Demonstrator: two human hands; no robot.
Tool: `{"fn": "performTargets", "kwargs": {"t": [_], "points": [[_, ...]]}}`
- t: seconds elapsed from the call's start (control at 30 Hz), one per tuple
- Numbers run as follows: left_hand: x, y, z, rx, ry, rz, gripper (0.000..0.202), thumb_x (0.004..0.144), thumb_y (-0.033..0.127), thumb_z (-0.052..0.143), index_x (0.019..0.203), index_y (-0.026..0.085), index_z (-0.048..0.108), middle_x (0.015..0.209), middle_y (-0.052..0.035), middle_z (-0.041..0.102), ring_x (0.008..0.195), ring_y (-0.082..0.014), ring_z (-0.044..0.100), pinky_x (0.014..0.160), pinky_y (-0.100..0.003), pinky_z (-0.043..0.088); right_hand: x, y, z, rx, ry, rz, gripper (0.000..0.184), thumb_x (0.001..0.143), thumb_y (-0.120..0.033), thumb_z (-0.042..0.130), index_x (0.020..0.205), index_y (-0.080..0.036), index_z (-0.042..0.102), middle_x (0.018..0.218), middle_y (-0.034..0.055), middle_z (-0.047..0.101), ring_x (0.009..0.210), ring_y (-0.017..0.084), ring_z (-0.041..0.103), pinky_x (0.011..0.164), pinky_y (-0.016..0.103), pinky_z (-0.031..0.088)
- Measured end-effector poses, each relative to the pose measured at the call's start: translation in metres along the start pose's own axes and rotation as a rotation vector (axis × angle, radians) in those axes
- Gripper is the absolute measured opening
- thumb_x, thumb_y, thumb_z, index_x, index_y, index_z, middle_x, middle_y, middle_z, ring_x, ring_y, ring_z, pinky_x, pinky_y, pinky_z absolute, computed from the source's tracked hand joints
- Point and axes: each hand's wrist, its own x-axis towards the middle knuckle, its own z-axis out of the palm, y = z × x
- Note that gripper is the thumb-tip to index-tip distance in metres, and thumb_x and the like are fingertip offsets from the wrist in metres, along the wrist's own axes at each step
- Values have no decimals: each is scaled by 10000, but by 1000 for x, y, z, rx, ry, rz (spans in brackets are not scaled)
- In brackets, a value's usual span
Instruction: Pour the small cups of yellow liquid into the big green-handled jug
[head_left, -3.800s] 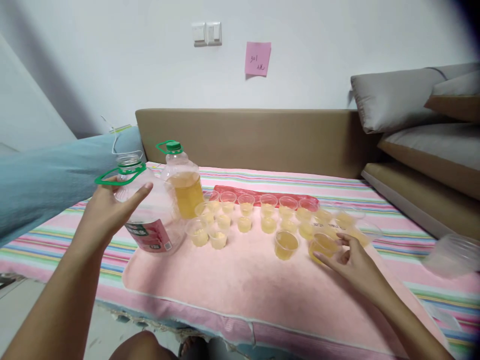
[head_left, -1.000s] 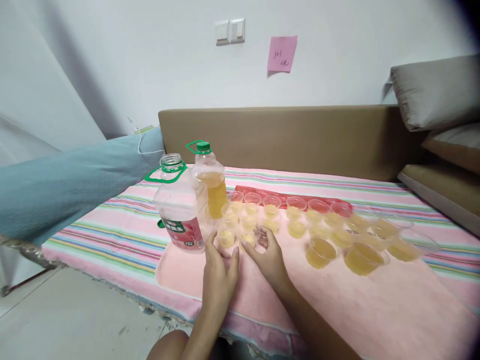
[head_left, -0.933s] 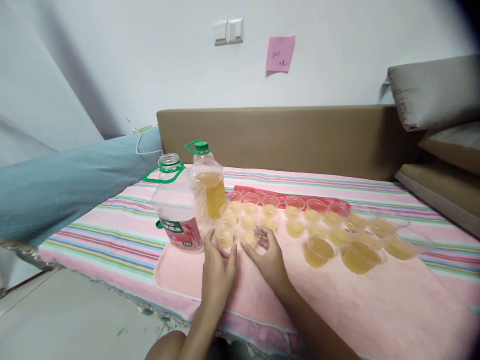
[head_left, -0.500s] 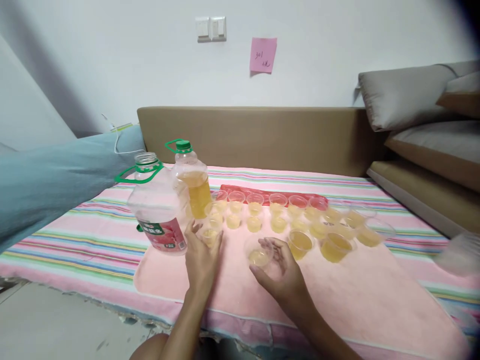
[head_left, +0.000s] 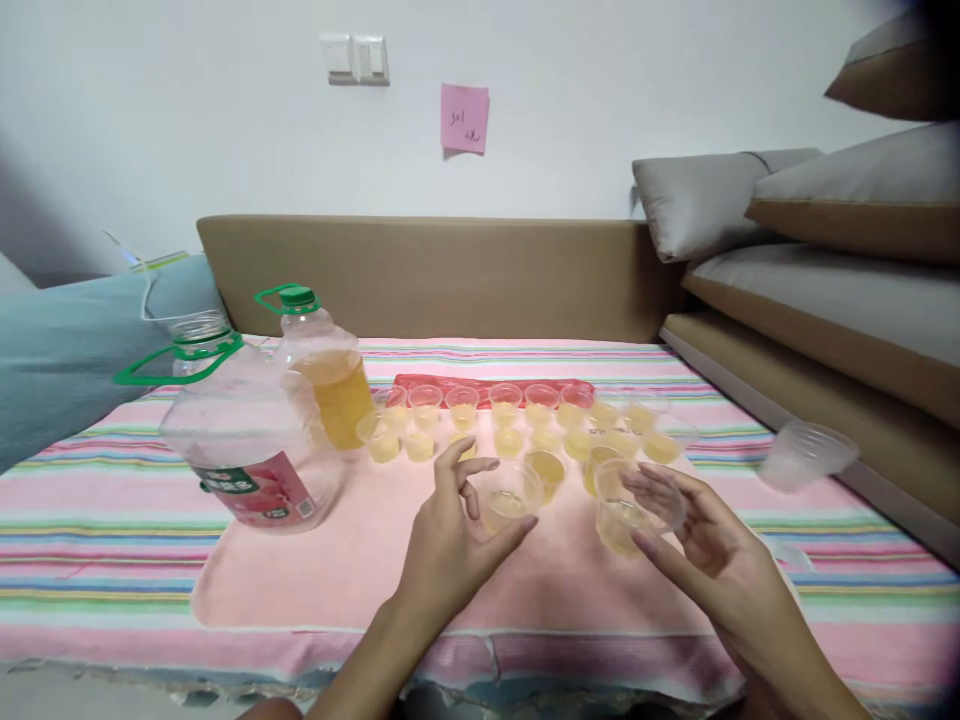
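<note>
My left hand (head_left: 450,535) is curled around a small clear cup (head_left: 510,497) with a little yellow liquid, thumb on one side and fingers on the other. My right hand (head_left: 705,545) cups a larger clear cup (head_left: 626,510) of yellow liquid from the right, fingers bent around its side. Both cups are just above the pink towel (head_left: 315,570). Behind them stand several rows of small filled cups (head_left: 506,425). At the left, an uncapped large bottle (head_left: 240,440) with a green handle looks empty. Beside it is a green-capped bottle (head_left: 324,380) partly full of yellow liquid.
A red tray (head_left: 420,382) lies behind the cup rows. The towel covers a striped sheet (head_left: 90,500). An empty clear cup (head_left: 806,455) lies tilted at the right edge near stacked cushions (head_left: 825,290). A brown headboard (head_left: 465,275) runs along the back and a blue pillow (head_left: 60,350) lies left.
My left hand has left the cups beside the bottle and closed around a small cup nearer the middle. My right hand has moved right onto a larger cup. The view has swung right.
</note>
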Motion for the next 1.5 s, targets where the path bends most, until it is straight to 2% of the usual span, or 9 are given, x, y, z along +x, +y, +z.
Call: {"fn": "performTargets", "kwargs": {"t": [0.13, 0.27, 0.4, 0.53, 0.63, 0.87, 1.0, 1.23, 1.5], "points": [[7, 8, 20, -15, -161, -17, 909, 792, 420, 890, 1470, 388, 286, 1326, -8, 705, 893, -204, 606, 848, -391, 523, 0, 11, -16, -20, 33, -15, 632, 826, -563, 916, 1329, -290, 649, 1379, 123, 666, 1311, 336, 636, 1143, 462, 551], [9, -6, 31, -63, -226, -23, 914, 785, 420, 891, 1472, 355, 292, 1357, -44, 702, 1123, -268, 650, 990, -466, 497, 4, 18, -17, -69, -25, -12, 632, 881, -534, 878, 1397, -279, 617, 1385, 118, 661, 1319, 318, 632, 1153, 459, 543], [8, -20, 33, -142, -263, -26, 873, 805, 421, 877, 1455, 345, 300, 1391, -55, 695, 1249, -273, 646, 1089, -500, 464, 8, 20, -10, -142, -76, -51, 617, 927, -494, 853, 1447, -291, 591, 1429, 94, 633, 1345, 299, 609, 1194, 451, 504], [7, -25, 36, -211, -280, -72, 925, 769, 430, 905, 1462, 314, 304, 1387, -92, 694, 1250, -287, 658, 1105, -517, 473, 13, 21, -1, -247, -130, -94, 631, 936, -484, 834, 1478, -287, 580, 1473, 89, 598, 1370, 308, 583, 1203, 470, 487], [4, -25, 40, -242, -302, -84, 953, 751, 445, 922, 1467, 296, 310, 1393, -116, 689, 1279, -308, 650, 1107, -524, 477, 16, 17, 3, -372, -162, -146, 598, 947, -456, 802, 1472, -274, 582, 1468, 85, 599, 1349, 303, 596, 1145, 454, 528], [-3, -27, 44, -262, -333, -71, 939, 760, 449, 916, 1467, 293, 319, 1375, -111, 690, 1253, -307, 647, 1081, -514, 479, 23, -1, 6, -618, -239, -309, 482, 955, -431, 741, 1393, -289, 597, 1417, 48, 629, 1306, 286, 621, 1051, 429, 571], [-4, -32, 46, -260, -333, -64, 925, 772, 440, 908, 1466, 301, 313, 1374, -97, 682, 1225, -298, 649, 1052, -498, 489, 24, -6, 9, -668, -282, -361, 471, 977, -405, 701, 1414, -300, 561, 1408, 41, 627, 1298, 274, 626, 1004, 412, 595], [-6, -36, 50, -280, -319, -57, 923, 776, 421, 916, 1458, 323, 302, 1383, -73, 679, 1213, -289, 658, 1056, -513, 495, 24, -5, 16, -717, -360, -395, 489, 981, -386, 656, 1441, -295, 513, 1397, 70, 608, 1298, 326, 586, 1041, 532, 548], [-9, -41, 51, -278, -309, -29, 942, 784, 437, 925, 1474, 328, 292, 1386, -76, 674, 1224, -298, 668, 1040, -507, 517, 24, -8, 16, -800, -371, -456, 524, 965, -345, 626, 1463, -305, 469, 1422, 67, 590, 1306, 324, 587, 985, 487, 568]]}}
